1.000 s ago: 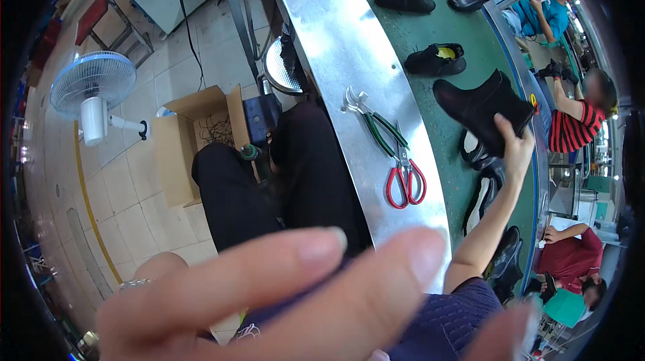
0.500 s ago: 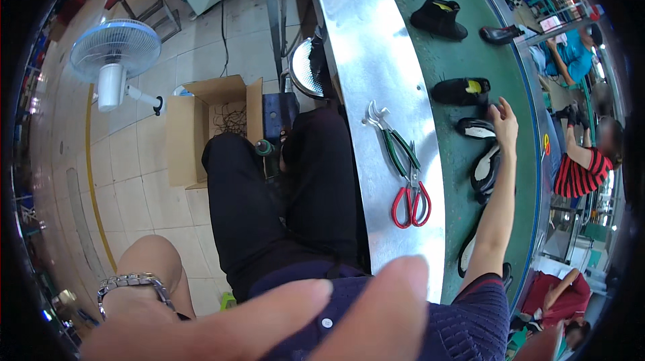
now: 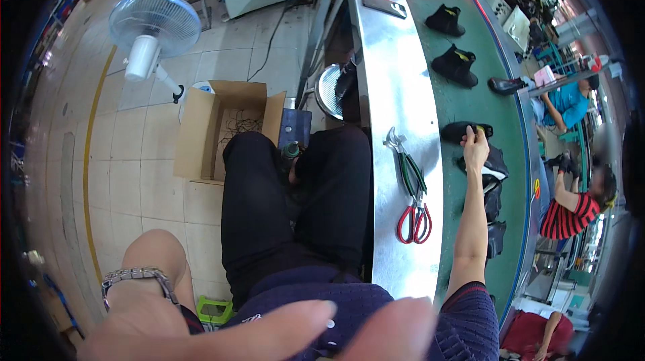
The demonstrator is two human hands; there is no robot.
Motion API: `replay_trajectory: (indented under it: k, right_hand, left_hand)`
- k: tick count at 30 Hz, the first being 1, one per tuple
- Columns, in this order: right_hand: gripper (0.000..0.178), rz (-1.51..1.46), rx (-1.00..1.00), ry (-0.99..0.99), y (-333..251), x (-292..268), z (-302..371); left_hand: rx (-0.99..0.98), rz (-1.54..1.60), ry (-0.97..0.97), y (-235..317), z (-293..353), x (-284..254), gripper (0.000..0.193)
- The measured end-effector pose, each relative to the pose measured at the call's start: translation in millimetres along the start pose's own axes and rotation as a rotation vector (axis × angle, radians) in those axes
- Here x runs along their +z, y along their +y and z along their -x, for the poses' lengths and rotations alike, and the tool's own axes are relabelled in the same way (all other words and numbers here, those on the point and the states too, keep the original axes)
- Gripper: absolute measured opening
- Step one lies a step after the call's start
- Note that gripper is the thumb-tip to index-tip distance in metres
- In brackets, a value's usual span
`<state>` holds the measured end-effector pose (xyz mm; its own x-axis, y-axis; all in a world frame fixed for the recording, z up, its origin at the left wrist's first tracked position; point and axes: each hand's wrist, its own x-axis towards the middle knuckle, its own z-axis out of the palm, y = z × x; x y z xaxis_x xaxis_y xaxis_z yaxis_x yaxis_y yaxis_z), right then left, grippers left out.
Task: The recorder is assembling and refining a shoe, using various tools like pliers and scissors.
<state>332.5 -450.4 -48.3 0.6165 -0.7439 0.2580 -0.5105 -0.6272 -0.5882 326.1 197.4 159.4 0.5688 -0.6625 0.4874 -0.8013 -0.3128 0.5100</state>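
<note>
My right hand [image 3: 475, 147] reaches over the metal ledge [image 3: 396, 106] onto the green belt [image 3: 470, 102], its fingers curled over the end of a low black shoe [image 3: 458, 132]. More black shoe parts [image 3: 496, 167] lie just beyond my forearm. My left hand [image 3: 269, 327] is blurred and very close to the lens at the bottom, fingers stretched out with nothing visible in them; a metal watch band [image 3: 138, 275] circles its wrist. My legs in black trousers [image 3: 269, 200] sit below the ledge.
Red-handled scissors [image 3: 414, 221] and green-handled pliers [image 3: 406, 167] lie on the ledge, a dark phone [image 3: 383, 5] farther along. Black shoes [image 3: 455, 65] ride the belt. An open cardboard box [image 3: 225, 129] and a fan [image 3: 154, 25] stand on the tiled floor. Two seated people [image 3: 571, 213] work opposite.
My right hand left the tall black boot it held and moved along the belt to a low black shoe. My left hand sank toward the bottom edge.
</note>
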Motion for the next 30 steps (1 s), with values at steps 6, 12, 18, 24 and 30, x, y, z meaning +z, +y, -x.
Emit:
replay_trajectory:
  k: [6, 12, 18, 24, 30]
  right_hand:
    - [0.027, -0.482, 0.051, 0.1, -23, -78, -4]
    - [0.026, -0.751, -0.083, -0.003, -158, -130, 68]
    - [0.023, -1.027, -0.175, -0.398, -261, -125, 137]
    - [0.032, -1.001, -0.096, -0.816, -312, -60, 151]
    - [0.029, -0.886, -0.164, -0.747, -289, 0, 155]
  left_hand:
    - [-0.03, 0.028, 0.044, -16, -5, 6, 0.073]
    - [0.037, 0.118, -0.067, -61, 145, -74, 0.08]
    - [0.064, 0.3, -0.332, -43, -121, 104, 0.102]
    - [-0.136, 1.096, -0.27, -85, -78, 171, 0.119]
    - [-0.287, 1.198, -0.171, -116, -25, 209, 0.126]
